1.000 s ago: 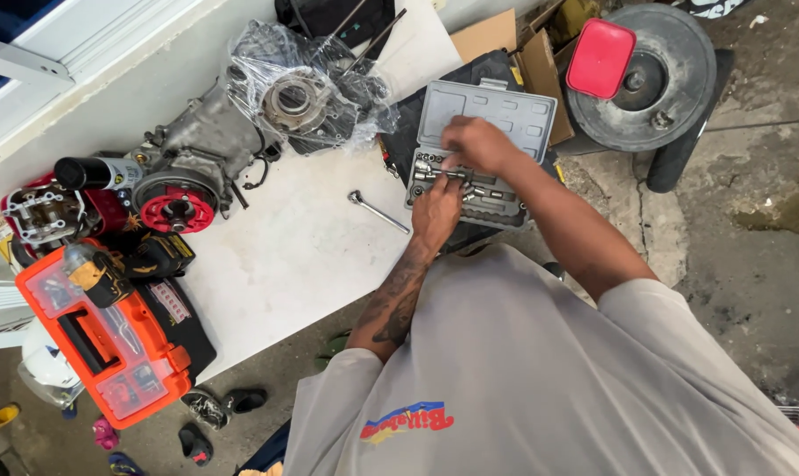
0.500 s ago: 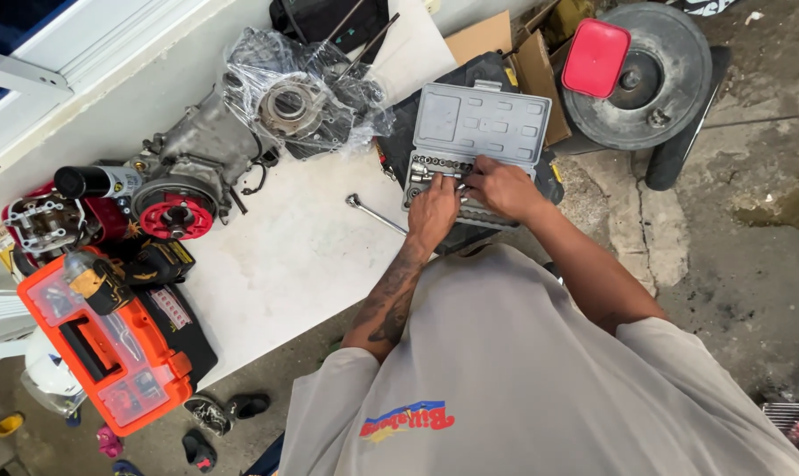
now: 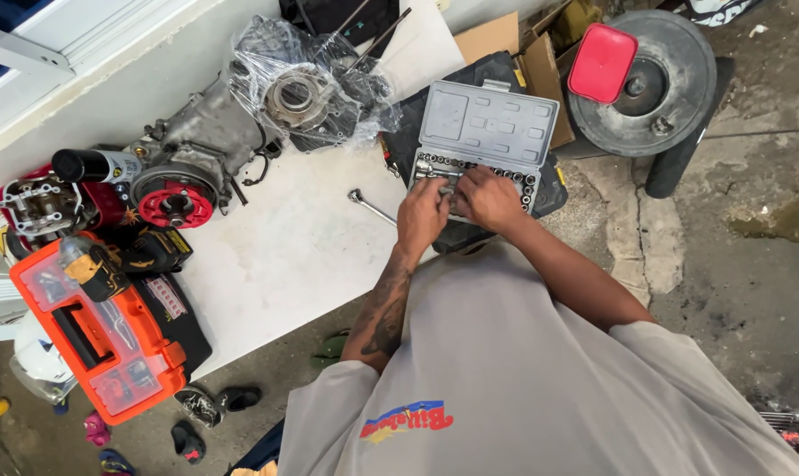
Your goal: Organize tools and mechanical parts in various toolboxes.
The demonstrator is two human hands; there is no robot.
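An open grey socket set case (image 3: 488, 123) lies at the white table's right edge, with several sockets in rows along its lower half. My left hand (image 3: 422, 217) and my right hand (image 3: 486, 197) rest side by side on the near half of the case, fingers curled down among the sockets. What the fingers hold is hidden under the hands. A chrome ratchet wrench (image 3: 369, 207) lies on the table just left of my left hand.
On the white table (image 3: 285, 256) stand an engine casing (image 3: 201, 141), a plastic-wrapped engine part (image 3: 307, 88), a red clutch part (image 3: 176, 205), an orange toolbox (image 3: 95, 330) and a yellow-black drill (image 3: 108, 264). A wheel (image 3: 651, 84) with a red lid lies right.
My right hand came down from the upper middle of the case to its near half, beside my left hand. The left hand shifted slightly toward me.
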